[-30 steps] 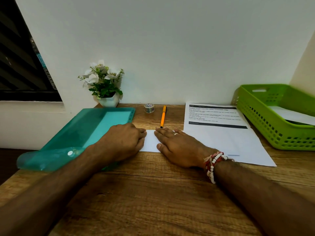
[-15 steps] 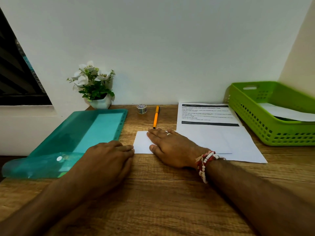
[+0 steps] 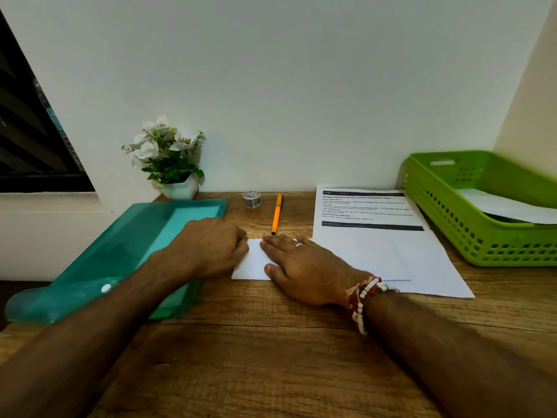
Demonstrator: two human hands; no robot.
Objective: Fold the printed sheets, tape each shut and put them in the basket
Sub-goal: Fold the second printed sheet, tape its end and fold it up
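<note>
**Folding step, crease being set.** You are pressing the folded sheet (image 3: pixel 253 263) flat near the middle of the worktop (image 3: pixel 271 342), somewhat short of its back edge. Your right hand (image 3: pixel 304 273) is lying palm down on the sheet's right part, fingers straight and released, grasping nothing. Your left hand (image 3: pixel 208 248) is meeting the sheet's left edge with bent fingers. Whether they are pinching the paper or only pushing on it cannot be told, since the knuckles are hiding the tips.

By this showing, the fold is nearly finished and taping is coming next. That move is calling for one hand to be reaching the tape roll (image 3: pixel 251 199) at the back edge, beside the pen (image 3: pixel 276 213), while the other is holding the fold closed.

A printed sheet (image 3: pixel 376 236) is waiting unfolded toward the right edge. The basket (image 3: pixel 446 224) at the back right corner is already holding paper.
</note>
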